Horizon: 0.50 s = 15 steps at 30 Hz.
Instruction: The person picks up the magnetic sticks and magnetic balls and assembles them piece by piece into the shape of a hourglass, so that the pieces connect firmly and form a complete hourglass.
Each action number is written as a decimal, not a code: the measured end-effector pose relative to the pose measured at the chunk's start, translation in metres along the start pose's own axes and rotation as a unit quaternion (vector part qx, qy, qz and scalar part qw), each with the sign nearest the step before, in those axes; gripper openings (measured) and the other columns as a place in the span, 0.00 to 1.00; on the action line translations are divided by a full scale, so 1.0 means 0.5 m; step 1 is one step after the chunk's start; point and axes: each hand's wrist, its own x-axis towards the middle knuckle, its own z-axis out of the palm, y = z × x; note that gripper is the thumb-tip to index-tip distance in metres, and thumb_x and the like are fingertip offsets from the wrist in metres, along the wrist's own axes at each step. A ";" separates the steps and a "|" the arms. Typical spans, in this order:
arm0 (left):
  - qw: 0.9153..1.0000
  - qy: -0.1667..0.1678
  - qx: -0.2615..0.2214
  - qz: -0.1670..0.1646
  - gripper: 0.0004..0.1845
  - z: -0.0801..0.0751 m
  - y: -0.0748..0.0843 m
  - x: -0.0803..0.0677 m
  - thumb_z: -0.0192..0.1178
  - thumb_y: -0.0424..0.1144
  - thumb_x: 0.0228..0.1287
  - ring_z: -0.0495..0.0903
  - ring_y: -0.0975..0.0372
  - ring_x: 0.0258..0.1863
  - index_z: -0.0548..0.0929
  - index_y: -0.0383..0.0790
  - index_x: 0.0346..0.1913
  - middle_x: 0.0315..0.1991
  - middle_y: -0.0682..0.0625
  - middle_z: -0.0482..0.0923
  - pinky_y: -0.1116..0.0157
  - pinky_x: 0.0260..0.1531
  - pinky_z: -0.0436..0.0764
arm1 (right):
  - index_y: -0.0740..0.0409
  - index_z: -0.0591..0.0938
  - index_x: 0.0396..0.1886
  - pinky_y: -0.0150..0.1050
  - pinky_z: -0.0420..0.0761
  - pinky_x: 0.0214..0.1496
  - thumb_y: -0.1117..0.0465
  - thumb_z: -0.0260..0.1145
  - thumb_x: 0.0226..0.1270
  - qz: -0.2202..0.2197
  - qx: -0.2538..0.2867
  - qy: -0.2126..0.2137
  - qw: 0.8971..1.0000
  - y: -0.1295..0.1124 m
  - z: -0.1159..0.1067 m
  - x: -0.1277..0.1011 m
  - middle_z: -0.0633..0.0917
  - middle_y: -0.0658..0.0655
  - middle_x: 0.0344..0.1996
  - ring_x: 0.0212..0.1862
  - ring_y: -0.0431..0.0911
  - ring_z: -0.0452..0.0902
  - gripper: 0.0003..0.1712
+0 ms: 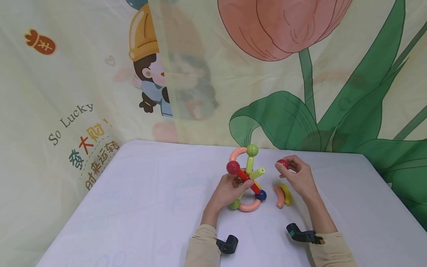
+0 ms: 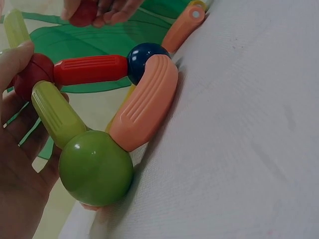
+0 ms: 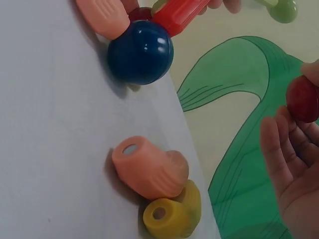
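My left hand [image 1: 222, 193] grips the middle of a toy structure of magnetic rods and balls, its thumb on the central red ball [image 2: 36, 74]. The structure has red rods [image 1: 256, 187], light green rods [image 1: 250, 165], curved pink rods [image 1: 250, 206], green balls [image 1: 252, 150], a blue ball [image 1: 261, 195] and an outer red ball [image 1: 233, 167]. One light green rod [image 1: 257, 173] sticks out with a free end. To the right, my right hand [image 1: 301, 178] pinches a separate red ball [image 1: 282, 163] between thumb and fingers, above the table and apart from the structure.
A loose curved pink rod [image 1: 279, 197] and a curved yellow rod [image 1: 285, 194] lie side by side on the white table [image 1: 143, 207], between my hands. Behind the table's far edge hangs a printed curtain [image 1: 200, 129].
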 end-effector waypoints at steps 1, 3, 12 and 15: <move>1.000 0.000 0.000 -0.001 0.21 0.000 0.000 0.000 0.62 0.55 0.59 0.79 0.64 0.41 0.72 0.58 0.54 0.44 0.57 0.81 0.65 0.45 0.77 | 0.51 0.75 0.49 0.26 0.79 0.37 0.37 0.64 0.58 -0.013 0.002 -0.006 1.000 -0.017 -0.002 -0.006 0.82 0.50 0.39 0.32 0.41 0.82 0.28; 1.000 0.000 0.001 -0.002 0.22 0.000 0.001 0.000 0.62 0.55 0.59 0.79 0.64 0.40 0.72 0.58 0.55 0.44 0.57 0.81 0.65 0.44 0.77 | 0.54 0.75 0.50 0.25 0.79 0.38 0.45 0.65 0.61 -0.031 0.009 -0.011 0.999 -0.053 -0.006 -0.019 0.81 0.49 0.39 0.34 0.40 0.81 0.24; 1.000 0.002 0.007 -0.009 0.22 0.000 0.000 0.002 0.62 0.56 0.58 0.79 0.64 0.41 0.72 0.58 0.54 0.43 0.57 0.80 0.65 0.45 0.77 | 0.56 0.74 0.57 0.19 0.76 0.44 0.57 0.66 0.62 -0.066 0.017 -0.016 0.998 -0.140 -0.008 -0.050 0.77 0.46 0.47 0.48 0.28 0.73 0.24; 1.000 0.001 0.007 -0.010 0.21 0.000 0.000 0.002 0.62 0.56 0.58 0.79 0.63 0.42 0.72 0.57 0.53 0.43 0.57 0.80 0.65 0.45 0.78 | 0.56 0.73 0.59 0.19 0.75 0.46 0.59 0.67 0.61 -0.083 0.032 -0.022 0.996 -0.143 -0.007 -0.053 0.77 0.47 0.51 0.51 0.28 0.73 0.26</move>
